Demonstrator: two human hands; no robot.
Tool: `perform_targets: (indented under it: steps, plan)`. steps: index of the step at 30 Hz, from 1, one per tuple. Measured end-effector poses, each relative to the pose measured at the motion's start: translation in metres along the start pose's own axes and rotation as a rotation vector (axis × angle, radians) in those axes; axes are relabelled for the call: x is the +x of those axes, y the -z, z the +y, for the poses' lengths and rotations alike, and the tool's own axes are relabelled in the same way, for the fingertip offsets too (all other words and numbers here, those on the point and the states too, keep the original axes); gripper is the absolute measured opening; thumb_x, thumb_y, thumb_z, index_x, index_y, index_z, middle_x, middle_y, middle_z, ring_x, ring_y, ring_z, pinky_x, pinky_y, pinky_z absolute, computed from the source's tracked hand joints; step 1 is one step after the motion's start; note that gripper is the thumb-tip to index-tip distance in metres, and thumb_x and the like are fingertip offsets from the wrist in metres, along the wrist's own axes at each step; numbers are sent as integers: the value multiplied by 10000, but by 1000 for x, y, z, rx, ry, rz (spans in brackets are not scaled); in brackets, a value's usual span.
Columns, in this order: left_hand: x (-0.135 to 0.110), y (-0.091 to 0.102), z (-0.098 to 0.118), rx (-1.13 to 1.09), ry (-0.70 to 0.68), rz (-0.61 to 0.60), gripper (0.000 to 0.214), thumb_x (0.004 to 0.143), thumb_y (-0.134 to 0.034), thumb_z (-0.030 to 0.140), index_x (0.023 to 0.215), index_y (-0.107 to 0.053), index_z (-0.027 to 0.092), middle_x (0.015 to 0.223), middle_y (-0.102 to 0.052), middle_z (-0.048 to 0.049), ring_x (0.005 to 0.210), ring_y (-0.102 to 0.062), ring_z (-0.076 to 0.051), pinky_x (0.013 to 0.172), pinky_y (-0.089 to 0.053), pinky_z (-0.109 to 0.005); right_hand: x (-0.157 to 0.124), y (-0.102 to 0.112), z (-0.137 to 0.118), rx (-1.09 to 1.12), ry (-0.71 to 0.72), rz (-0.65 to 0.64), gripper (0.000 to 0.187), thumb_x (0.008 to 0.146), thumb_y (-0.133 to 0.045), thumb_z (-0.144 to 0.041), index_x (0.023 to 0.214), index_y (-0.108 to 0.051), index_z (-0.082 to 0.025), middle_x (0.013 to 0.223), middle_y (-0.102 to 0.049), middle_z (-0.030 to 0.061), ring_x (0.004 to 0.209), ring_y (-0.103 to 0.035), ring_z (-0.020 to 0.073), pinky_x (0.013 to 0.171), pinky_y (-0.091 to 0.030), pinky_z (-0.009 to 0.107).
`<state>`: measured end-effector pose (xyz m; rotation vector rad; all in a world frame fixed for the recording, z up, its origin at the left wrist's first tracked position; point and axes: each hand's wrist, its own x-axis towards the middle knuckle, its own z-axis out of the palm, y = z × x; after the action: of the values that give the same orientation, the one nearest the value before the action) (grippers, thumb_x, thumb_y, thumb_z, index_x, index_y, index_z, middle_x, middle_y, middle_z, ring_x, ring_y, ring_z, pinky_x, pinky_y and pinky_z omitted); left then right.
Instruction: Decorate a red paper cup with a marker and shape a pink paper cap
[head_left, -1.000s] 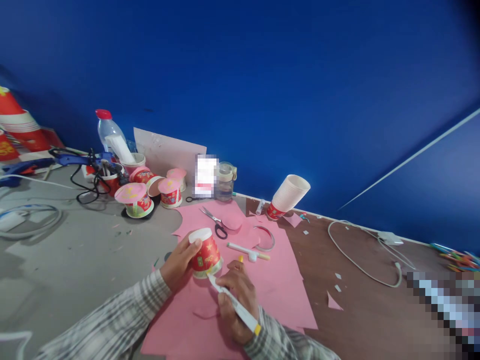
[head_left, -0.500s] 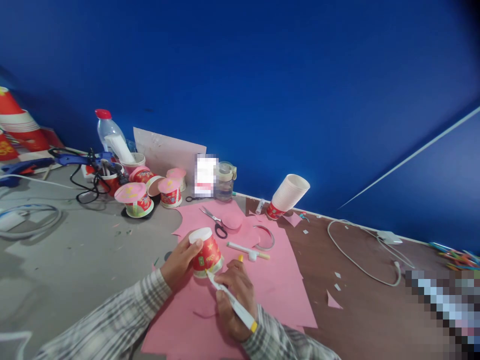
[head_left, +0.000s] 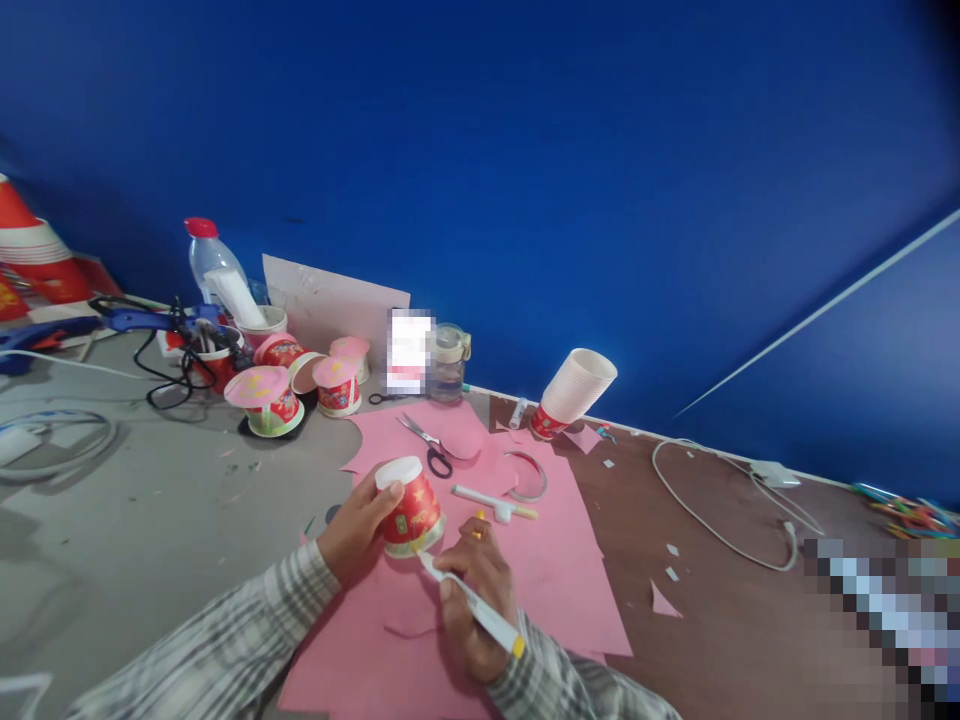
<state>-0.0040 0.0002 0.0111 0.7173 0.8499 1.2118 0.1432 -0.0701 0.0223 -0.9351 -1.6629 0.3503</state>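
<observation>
My left hand (head_left: pixel 358 528) grips an upside-down red paper cup (head_left: pixel 409 508) that stands on a pink paper sheet (head_left: pixel 540 580). My right hand (head_left: pixel 476 600) is closed around a white marker with a yellow end (head_left: pixel 476 607), its tip touching the paper at the cup's rim. Just beyond the cup lie black-handled scissors (head_left: pixel 427 446), a second white marker (head_left: pixel 495 501) and a small yellow cap (head_left: pixel 478 518). Both sleeves are plaid.
Several red cups topped with pink paper (head_left: pixel 264 396) cluster at the back left near a water bottle (head_left: pixel 208 262) and a blue glue gun (head_left: pixel 150 318). A tipped stack of white cups (head_left: pixel 574 390) lies by the blue wall. A white cable (head_left: pixel 720 500) runs across the brown table at right.
My right hand has shifted slightly, the marker tip moving along the cup's rim on the paper. The left hand keeps its hold on the cup.
</observation>
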Motion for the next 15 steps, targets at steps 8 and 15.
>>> perform_targets:
  steps: [8, 15]
  plan:
    - [1, 2, -3, -31, 16, -3, 430, 545, -689, 346, 928, -648, 155, 685, -683, -98, 631, -591, -292, 534, -484, -407, -3, -2, 3, 15, 0, 1, 132, 717, -487, -131, 734, -588, -215, 536, -532, -21, 535, -498, 202, 636, -436, 393]
    - [0, 0, -3, -36, 12, 1, 425, 538, -696, 344, 912, -650, 147, 658, -680, -94, 585, -592, -278, 499, -481, -393, -2, -1, 1, 10, -7, -8, 126, 720, -482, -125, 700, -577, -205, 533, -532, -18, 536, -502, 205, 627, -438, 393]
